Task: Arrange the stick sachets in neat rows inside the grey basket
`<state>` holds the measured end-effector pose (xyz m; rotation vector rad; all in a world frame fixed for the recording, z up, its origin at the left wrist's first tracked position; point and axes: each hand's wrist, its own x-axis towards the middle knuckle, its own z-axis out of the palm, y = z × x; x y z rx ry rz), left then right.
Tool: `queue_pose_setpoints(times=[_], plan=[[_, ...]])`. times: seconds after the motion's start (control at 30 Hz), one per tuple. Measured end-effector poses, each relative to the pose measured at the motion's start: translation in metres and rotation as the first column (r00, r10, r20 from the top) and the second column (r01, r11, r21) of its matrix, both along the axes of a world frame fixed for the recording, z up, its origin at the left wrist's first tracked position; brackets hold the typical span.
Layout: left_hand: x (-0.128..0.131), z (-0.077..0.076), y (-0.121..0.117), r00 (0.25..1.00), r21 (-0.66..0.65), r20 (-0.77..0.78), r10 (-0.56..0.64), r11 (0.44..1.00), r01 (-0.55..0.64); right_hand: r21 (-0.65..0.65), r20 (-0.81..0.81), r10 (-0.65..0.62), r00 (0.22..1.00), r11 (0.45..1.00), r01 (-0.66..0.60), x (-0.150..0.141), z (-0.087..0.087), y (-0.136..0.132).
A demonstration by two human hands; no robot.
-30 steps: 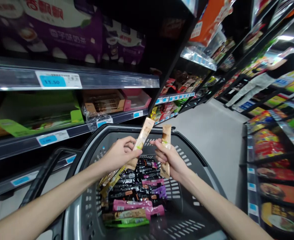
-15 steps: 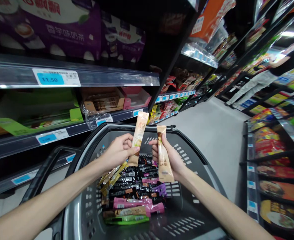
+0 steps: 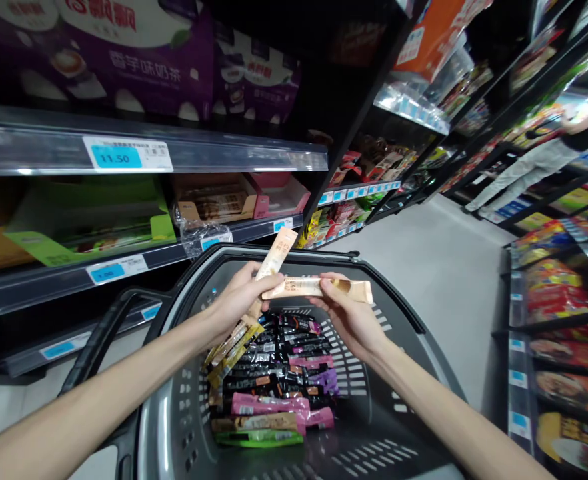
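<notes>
My left hand (image 3: 241, 297) pinches a beige milk tea stick packet (image 3: 280, 248), which slants up to the right. Between the thumb and fingers of my right hand (image 3: 353, 317) lies a second beige stick packet (image 3: 299, 287), held nearly level. Its left end reaches the left thumb and crosses in front of the first packet. Both hands are above a grey shopping basket (image 3: 399, 427). Inside it lie many black stick packets (image 3: 254, 368), pink packets (image 3: 271, 405), yellow packets (image 3: 237, 353) and a green packet (image 3: 259, 438).
At left, a shelf holds purple milk tea boxes (image 3: 144, 67) above a green display box (image 3: 94, 227) and a brown display box (image 3: 217, 203). The basket's black handle (image 3: 87, 353) sticks out leftward. Bagged goods (image 3: 557, 293) fill the right shelf. A person (image 3: 529, 170) stands up the aisle.
The right-hand packet has turned from upright to nearly level, and its end has come against my left hand. The left-hand packet leans further right. The view has shifted slightly.
</notes>
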<state>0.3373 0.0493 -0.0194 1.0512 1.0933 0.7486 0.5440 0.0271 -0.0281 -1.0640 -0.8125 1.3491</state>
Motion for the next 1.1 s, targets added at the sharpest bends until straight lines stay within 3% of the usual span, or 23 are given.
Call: queue_pose_setpoints(times=[0.33, 0.47, 0.53, 0.6, 0.73, 0.8, 0.9, 0.97, 1.1], plan=[[0.003, 0.002, -0.001, 0.997, 0.312, 0.05, 0.055, 0.948, -0.068, -0.037, -0.144, 0.052, 0.988, 0.998, -0.058, 0.0, 0.001, 0.001], [0.0, 0.003, 0.002, 0.992, 0.298, 0.076, 0.103, 0.947, -0.121, 0.008, -0.165, 0.044, 0.985, 0.999, -0.044, 0.014, 0.003, 0.011], [-0.001, 0.003, 0.003, 0.989, 0.289, 0.052, 0.142, 0.946, -0.151, 0.027, -0.058, 0.038, 0.998, 0.999, -0.036, 0.027, 0.003, 0.018], [-0.002, 0.001, 0.004, 0.987, 0.299, 0.054, 0.152, 0.941, -0.161, 0.055, 0.163, 0.104, 0.981, 0.992, -0.114, 0.039, 0.004, 0.024], [-0.001, -0.004, 0.004, 0.998, 0.381, 0.003, 0.069, 0.922, -0.065, -0.026, 0.532, 0.37, 0.761, 0.906, -0.423, 0.043, 0.006, 0.022], [-0.001, -0.006, 0.004, 0.997, 0.429, -0.057, 0.046, 0.903, -0.017, -0.123, 0.541, 0.512, 0.667, 0.833, -0.539, 0.034, 0.005, 0.015], [-0.001, -0.007, 0.004, 0.993, 0.473, -0.113, 0.037, 0.881, 0.021, -0.179, 0.423, 0.642, 0.639, 0.751, -0.636, 0.017, 0.0, 0.004], [0.0, -0.008, 0.004, 0.993, 0.488, -0.113, 0.024, 0.872, 0.034, -0.173, 0.375, 0.644, 0.667, 0.755, -0.632, 0.009, -0.004, 0.0], [0.002, -0.01, 0.004, 0.997, 0.455, -0.081, 0.003, 0.89, 0.034, -0.146, 0.441, 0.55, 0.709, 0.823, -0.548, 0.007, -0.002, 0.0]])
